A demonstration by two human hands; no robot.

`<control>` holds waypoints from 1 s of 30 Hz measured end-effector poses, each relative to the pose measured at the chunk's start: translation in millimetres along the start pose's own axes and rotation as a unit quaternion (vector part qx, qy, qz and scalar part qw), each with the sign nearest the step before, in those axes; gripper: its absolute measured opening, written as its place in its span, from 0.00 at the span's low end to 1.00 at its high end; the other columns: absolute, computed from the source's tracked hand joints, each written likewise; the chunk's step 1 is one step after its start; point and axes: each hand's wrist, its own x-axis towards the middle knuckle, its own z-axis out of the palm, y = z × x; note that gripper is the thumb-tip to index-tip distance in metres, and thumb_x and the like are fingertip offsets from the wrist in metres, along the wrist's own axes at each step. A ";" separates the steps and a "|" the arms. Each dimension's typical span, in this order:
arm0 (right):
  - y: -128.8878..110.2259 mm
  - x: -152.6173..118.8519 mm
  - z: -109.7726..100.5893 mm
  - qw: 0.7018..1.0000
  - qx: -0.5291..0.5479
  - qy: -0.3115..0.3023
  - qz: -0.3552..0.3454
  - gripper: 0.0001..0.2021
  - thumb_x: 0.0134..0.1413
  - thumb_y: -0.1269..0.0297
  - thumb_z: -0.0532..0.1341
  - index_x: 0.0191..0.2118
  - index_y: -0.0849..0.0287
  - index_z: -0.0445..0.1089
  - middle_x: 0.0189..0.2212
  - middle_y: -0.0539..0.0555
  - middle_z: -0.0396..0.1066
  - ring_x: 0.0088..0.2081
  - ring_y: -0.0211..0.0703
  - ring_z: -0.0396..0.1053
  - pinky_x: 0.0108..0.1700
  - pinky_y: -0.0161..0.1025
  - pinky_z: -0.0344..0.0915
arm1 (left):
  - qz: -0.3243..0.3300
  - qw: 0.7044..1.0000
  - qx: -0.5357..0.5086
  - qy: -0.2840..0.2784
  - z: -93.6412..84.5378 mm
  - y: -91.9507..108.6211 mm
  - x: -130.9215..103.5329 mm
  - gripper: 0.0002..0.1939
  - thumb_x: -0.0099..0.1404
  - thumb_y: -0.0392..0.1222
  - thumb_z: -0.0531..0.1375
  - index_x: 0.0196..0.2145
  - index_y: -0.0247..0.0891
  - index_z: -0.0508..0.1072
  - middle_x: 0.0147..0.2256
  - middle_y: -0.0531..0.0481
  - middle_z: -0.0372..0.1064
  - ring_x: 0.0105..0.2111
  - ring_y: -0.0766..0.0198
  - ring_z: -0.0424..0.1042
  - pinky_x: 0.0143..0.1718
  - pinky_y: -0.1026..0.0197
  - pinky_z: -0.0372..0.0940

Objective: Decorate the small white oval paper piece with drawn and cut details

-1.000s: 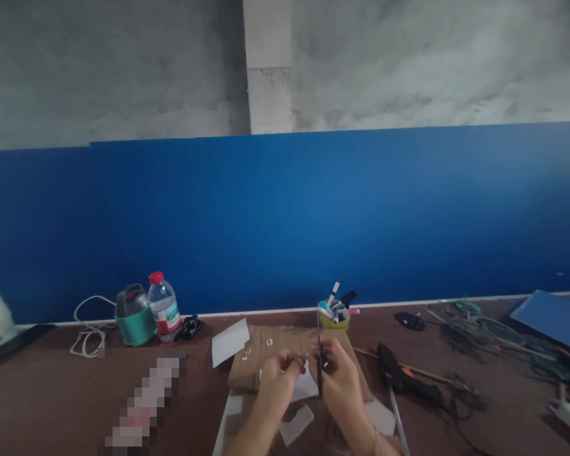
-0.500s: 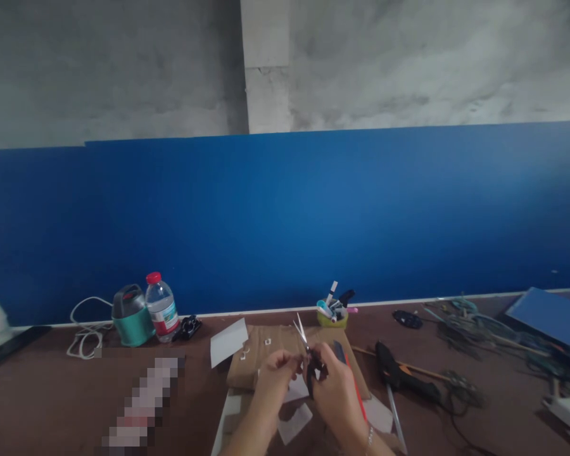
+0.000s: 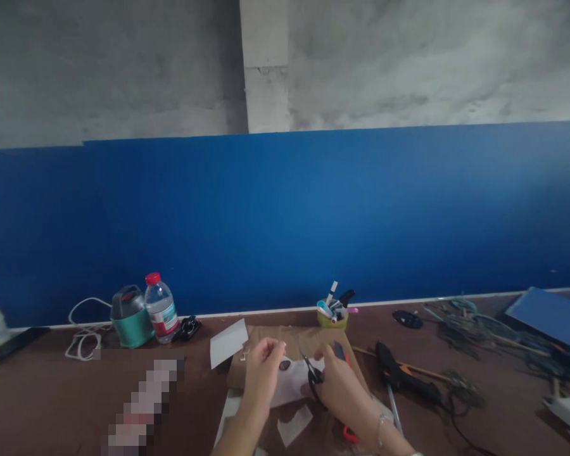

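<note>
My right hand [image 3: 338, 383] is wrapped round a pair of black-handled scissors [image 3: 315, 375], their blades pointing up and left, slightly parted. My left hand [image 3: 261, 373] is closed in a pinch, with a tiny white piece, seemingly paper [image 3: 284, 344], showing at its fingertips. Between and below the hands lies a white sheet of paper [image 3: 289, 383] with a hole near its upper edge. A loose paper scrap [image 3: 295, 427] is nearer to me. Brown cardboard [image 3: 270, 333] lies under the work, and a small white cutout [image 3: 245, 353] rests on it, left of my left hand.
Behind the hands stands a yellow-green pen cup [image 3: 332, 322]. A black glue gun [image 3: 403, 377], cables [image 3: 475, 329] and a blue panel [image 3: 551, 323] are on the right. Leftward are a water bottle [image 3: 162, 310], a teal container [image 3: 132, 326] and a white sheet [image 3: 228, 343].
My hands have moved apart: the left went left and up, the right slightly right with the scissors. The scissors are lower, and more of the white sheet between the hands shows.
</note>
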 end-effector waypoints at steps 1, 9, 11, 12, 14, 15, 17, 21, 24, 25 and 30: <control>-1.2 -0.6 -0.1 0.999 0.027 -0.020 0.012 0.23 0.36 0.68 0.65 0.42 0.62 0.59 0.29 0.58 0.74 0.29 0.46 0.72 0.26 0.33 0.58 | 0.002 1.000 0.004 -0.007 0.7 -0.7 0.0 0.12 0.55 0.47 0.57 0.21 0.37 0.66 0.20 0.55 0.62 0.22 0.67 0.60 0.26 0.66 0.54; 2.5 5.9 -2.3 0.994 -0.112 0.010 -0.003 0.03 0.43 0.71 0.59 0.27 0.62 0.70 0.30 0.63 0.76 0.35 0.49 0.73 0.30 0.35 0.58 | 0.068 0.979 0.045 -0.185 10.8 5.3 -22.2 0.07 0.57 0.42 0.55 0.24 0.38 0.64 0.33 0.48 0.71 0.35 0.60 0.67 0.36 0.62 0.59; 3.5 6.0 -3.9 0.993 -0.114 0.003 -0.002 0.03 0.42 0.71 0.60 0.26 0.62 0.71 0.29 0.61 0.76 0.34 0.48 0.73 0.30 0.34 0.57 | 0.087 0.970 0.099 -0.204 13.5 2.7 -26.1 0.06 0.56 0.39 0.55 0.23 0.38 0.65 0.31 0.49 0.71 0.33 0.61 0.67 0.36 0.62 0.59; 4.0 5.5 -4.9 0.993 -0.115 0.001 -0.003 0.03 0.41 0.71 0.60 0.26 0.62 0.71 0.29 0.61 0.76 0.34 0.48 0.73 0.30 0.34 0.57 | 0.093 0.967 0.119 -0.204 14.6 0.3 -26.6 0.05 0.56 0.38 0.55 0.23 0.38 0.65 0.30 0.49 0.70 0.33 0.60 0.66 0.35 0.62 0.59; 4.9 3.2 -6.3 0.993 -0.116 -0.003 -0.006 0.05 0.41 0.71 0.61 0.28 0.63 0.72 0.29 0.60 0.76 0.34 0.48 0.73 0.30 0.34 0.57 | 0.098 0.966 0.130 -0.200 16.7 -5.6 -25.4 0.05 0.56 0.37 0.54 0.23 0.38 0.65 0.29 0.49 0.69 0.33 0.60 0.67 0.36 0.62 0.59; 5.1 1.5 -6.4 0.993 -0.117 -0.002 -0.012 0.06 0.42 0.70 0.61 0.30 0.64 0.72 0.30 0.60 0.76 0.35 0.49 0.73 0.31 0.35 0.58 | 0.092 0.968 0.120 -0.202 17.6 -8.4 -24.2 0.05 0.57 0.38 0.54 0.23 0.38 0.65 0.28 0.49 0.69 0.32 0.60 0.67 0.35 0.62 0.60; 4.0 -3.0 -4.5 0.991 -0.128 0.004 -0.029 0.09 0.45 0.70 0.59 0.35 0.66 0.72 0.33 0.62 0.76 0.38 0.51 0.73 0.34 0.36 0.59 | 0.079 0.971 0.095 -0.206 19.0 -12.3 -22.3 0.06 0.57 0.39 0.53 0.24 0.38 0.64 0.27 0.50 0.68 0.31 0.61 0.67 0.32 0.63 0.61; -6.3 -14.3 4.1 0.983 -0.174 -0.011 -0.057 0.11 0.52 0.70 0.54 0.36 0.68 0.73 0.35 0.65 0.75 0.39 0.54 0.73 0.37 0.38 0.61 | 0.075 0.975 0.065 -0.197 20.7 -13.5 -22.8 0.06 0.56 0.40 0.54 0.23 0.39 0.64 0.28 0.48 0.69 0.33 0.59 0.68 0.35 0.62 0.62; -11.0 -17.3 -0.5 0.979 -0.197 -0.017 -0.054 0.11 0.52 0.71 0.54 0.34 0.65 0.74 0.35 0.63 0.75 0.40 0.51 0.72 0.39 0.36 0.61 | 0.067 0.978 0.055 -0.190 20.5 -14.0 -22.6 0.09 0.56 0.44 0.55 0.22 0.39 0.63 0.30 0.47 0.70 0.32 0.59 0.68 0.33 0.62 0.62; -8.8 -16.2 -6.8 0.977 -0.208 -0.009 -0.044 0.11 0.52 0.71 0.53 0.34 0.63 0.74 0.35 0.62 0.75 0.41 0.50 0.72 0.40 0.36 0.61 | 0.070 0.979 0.058 -0.180 19.9 -14.4 -21.9 0.11 0.57 0.46 0.55 0.22 0.39 0.63 0.30 0.47 0.71 0.32 0.59 0.68 0.33 0.62 0.61; 39.2 -1.0 -62.7 0.967 -0.247 0.030 0.058 0.13 0.52 0.73 0.50 0.34 0.62 0.73 0.38 0.64 0.74 0.42 0.56 0.71 0.39 0.43 0.62 | 0.089 0.985 0.104 -0.102 14.2 -12.1 -16.6 0.12 0.58 0.48 0.54 0.23 0.38 0.65 0.23 0.51 0.65 0.28 0.61 0.65 0.33 0.62 0.59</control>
